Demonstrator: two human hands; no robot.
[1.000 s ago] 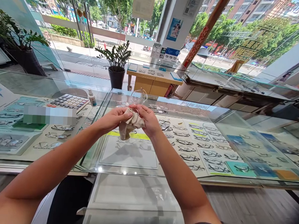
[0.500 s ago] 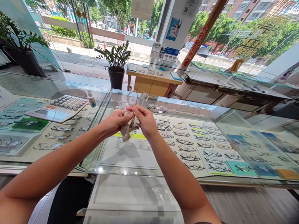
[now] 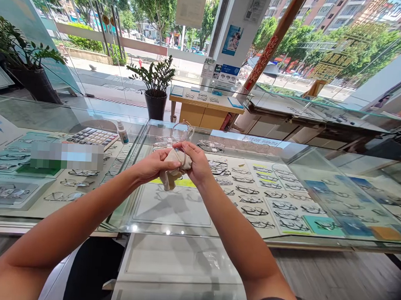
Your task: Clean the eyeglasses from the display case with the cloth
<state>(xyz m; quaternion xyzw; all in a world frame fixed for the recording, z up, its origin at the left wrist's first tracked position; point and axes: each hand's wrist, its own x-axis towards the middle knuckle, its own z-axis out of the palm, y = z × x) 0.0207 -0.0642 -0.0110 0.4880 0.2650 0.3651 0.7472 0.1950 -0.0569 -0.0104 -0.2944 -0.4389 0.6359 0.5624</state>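
Both my hands meet above the glass display counter (image 3: 216, 231). My left hand (image 3: 154, 165) pinches a beige cleaning cloth (image 3: 172, 173) that hangs down between the hands. My right hand (image 3: 195, 161) grips a pair of thin-rimmed glasses (image 3: 182, 132); one clear lens sticks up above my fingers, while the other lens sits wrapped in the cloth. The hands touch each other at the fingertips.
Rows of spectacle frames (image 3: 268, 200) lie under the counter glass. A calculator (image 3: 92, 137) and a small spray bottle (image 3: 122, 131) stand on the counter at the left. Potted plants (image 3: 155, 82) and another display case (image 3: 206, 101) sit beyond, near the windows.
The glasses have been turned in my hands: the free lens tilted left, then back upright. The cloth has shifted slightly with my rubbing fingers. The arms stay in place.
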